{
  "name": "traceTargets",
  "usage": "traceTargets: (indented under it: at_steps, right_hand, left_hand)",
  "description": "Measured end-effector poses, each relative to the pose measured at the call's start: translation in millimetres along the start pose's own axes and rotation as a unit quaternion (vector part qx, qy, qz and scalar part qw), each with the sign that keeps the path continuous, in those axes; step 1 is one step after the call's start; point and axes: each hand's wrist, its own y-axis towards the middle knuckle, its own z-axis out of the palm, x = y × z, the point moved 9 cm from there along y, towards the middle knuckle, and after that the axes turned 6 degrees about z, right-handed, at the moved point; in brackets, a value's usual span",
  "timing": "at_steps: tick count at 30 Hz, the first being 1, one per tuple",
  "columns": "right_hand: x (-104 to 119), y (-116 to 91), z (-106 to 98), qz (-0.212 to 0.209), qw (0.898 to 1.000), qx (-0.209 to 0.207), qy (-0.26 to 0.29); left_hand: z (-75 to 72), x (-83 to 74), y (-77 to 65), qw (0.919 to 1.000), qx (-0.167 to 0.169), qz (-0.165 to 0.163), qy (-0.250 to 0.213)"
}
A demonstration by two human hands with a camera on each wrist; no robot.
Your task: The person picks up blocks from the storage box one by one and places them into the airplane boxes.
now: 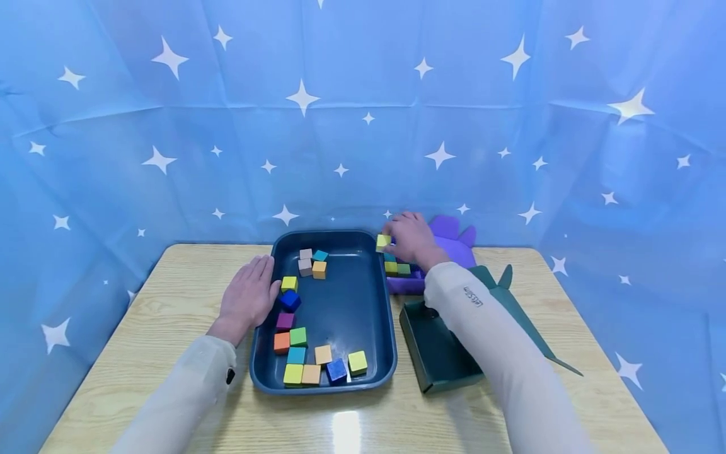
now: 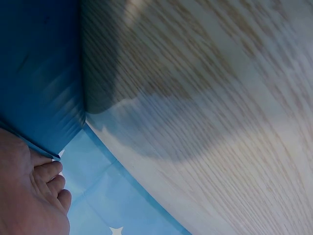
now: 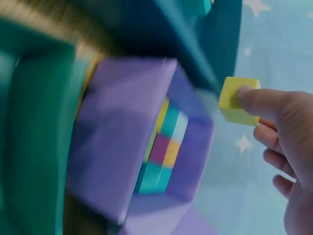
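Note:
My right hand (image 1: 413,238) pinches a yellow cube (image 3: 238,103) between thumb and fingers, raised over the far side of the purple box (image 3: 112,132). Inside that box lie several coloured cubes, among them a magenta cube (image 3: 159,149) and a teal cube (image 3: 169,120). My left hand (image 1: 249,293) rests against the left rim of the dark blue tray (image 1: 346,309), its fingers extended along the outside and the thumb at the edge. In the tray, nearest this hand, are a yellow cube (image 1: 289,284) and a blue cube (image 1: 290,301).
More cubes lie along the tray's left and front sides, including an orange cube (image 1: 282,343) and a green cube (image 1: 298,337). A dark green box (image 1: 442,353) with its lid open stands right of the tray, under my right forearm. A starry blue cloth (image 1: 363,157) hangs behind the table.

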Motion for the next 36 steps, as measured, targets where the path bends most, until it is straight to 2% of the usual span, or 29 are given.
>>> traceTargets:
  at_steps: [7,13,19,30,36]
  right_hand:
    - [-40.9,-15.8,8.3,0.021,0.999,0.026,-0.009]
    - [-56.7,-26.0,21.6,0.036,0.997,0.069,-0.010]
    - [-56.9,-31.1,35.8,0.027,0.995,0.094,-0.008]
    - [-55.4,-30.9,51.7,0.009,0.995,0.076,-0.057]
    - [-54.0,-28.6,55.0,0.015,0.995,0.061,-0.078]
  left_hand:
    - [0.8,0.2,0.3,1.0000,-0.002,-0.001,0.000]
    - [0.3,-0.4,-0.7,1.0000,-0.001,-0.001,-0.002]
    - [-0.5,0.3,-1.8,1.0000,0.001,-0.003,-0.001]
    - [1.3,-0.3,-0.9,1.0000,0.005,-0.005,-0.005]
    - [1.4,0.6,-0.1,1.0000,0.005,-0.005,-0.005]
